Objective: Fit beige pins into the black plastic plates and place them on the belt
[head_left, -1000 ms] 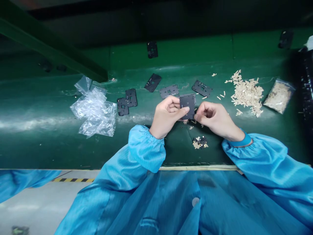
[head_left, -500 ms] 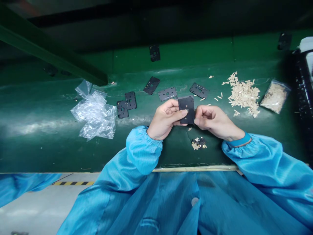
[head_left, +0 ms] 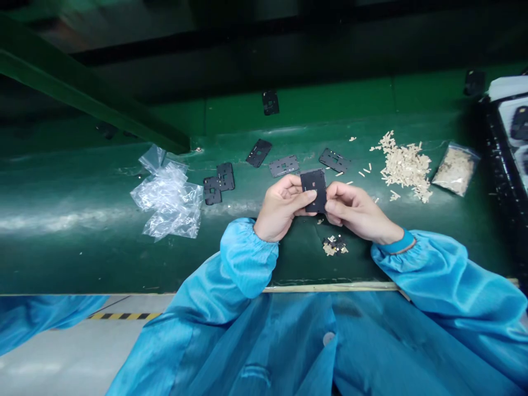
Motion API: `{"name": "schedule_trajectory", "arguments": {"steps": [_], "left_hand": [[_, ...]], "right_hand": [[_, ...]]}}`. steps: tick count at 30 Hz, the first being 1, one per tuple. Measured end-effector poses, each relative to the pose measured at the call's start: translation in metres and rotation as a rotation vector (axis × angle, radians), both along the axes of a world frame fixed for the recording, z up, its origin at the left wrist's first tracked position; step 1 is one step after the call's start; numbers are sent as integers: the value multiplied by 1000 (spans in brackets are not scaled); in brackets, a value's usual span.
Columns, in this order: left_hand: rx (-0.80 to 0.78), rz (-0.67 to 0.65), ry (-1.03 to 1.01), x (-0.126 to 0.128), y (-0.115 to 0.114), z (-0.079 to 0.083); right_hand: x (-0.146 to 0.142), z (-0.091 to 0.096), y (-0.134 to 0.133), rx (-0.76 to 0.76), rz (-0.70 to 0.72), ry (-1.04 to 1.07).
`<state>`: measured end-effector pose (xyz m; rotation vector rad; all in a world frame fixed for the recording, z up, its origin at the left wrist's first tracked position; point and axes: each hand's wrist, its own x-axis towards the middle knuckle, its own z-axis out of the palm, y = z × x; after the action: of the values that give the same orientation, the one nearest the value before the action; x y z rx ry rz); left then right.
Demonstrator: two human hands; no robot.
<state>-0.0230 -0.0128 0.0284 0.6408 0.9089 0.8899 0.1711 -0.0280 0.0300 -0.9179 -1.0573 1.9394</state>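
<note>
Both my hands hold a small black perforated plate [head_left: 314, 190] upright between thumbs and fingers, just above the green belt. My left hand [head_left: 282, 208] pinches its left side, and my right hand [head_left: 355, 212] grips its right side and partly hides its lower edge. Just below my hands lies a small heap of black and beige bits [head_left: 335, 246]. Several similar black plates lie beyond them, including one [head_left: 284, 165] straight ahead and another [head_left: 334, 160] to the right.
A crumpled transparent plastic bag [head_left: 167, 198] lies on the left of the green belt [head_left: 103, 258]. A pile of beige strips [head_left: 406, 166] and a filled bag [head_left: 456, 169] lie to the right. A black-edged tray [head_left: 505, 159] stands at the far right.
My hands have moved closer together, and the plate now looks narrower as it turns between them. The whole scene has shifted slightly in view as my head moved.
</note>
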Motion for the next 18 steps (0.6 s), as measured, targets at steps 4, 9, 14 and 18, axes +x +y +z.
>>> {"name": "schedule_trajectory", "arguments": {"steps": [4, 9, 14, 18], "left_hand": [[-45, -13, -48, 6, -4, 1], [-83, 22, -77, 10, -7, 4], [-96, 89, -60, 12, -8, 5], [-99, 127, -73, 14, -10, 4]], "right_hand": [[-6, -1, -2, -112, 69, 140], [-8, -3, -3, -86, 51, 175], [-7, -5, -6, 115, -20, -26], [-12, -7, -11, 293, -137, -225]]}}
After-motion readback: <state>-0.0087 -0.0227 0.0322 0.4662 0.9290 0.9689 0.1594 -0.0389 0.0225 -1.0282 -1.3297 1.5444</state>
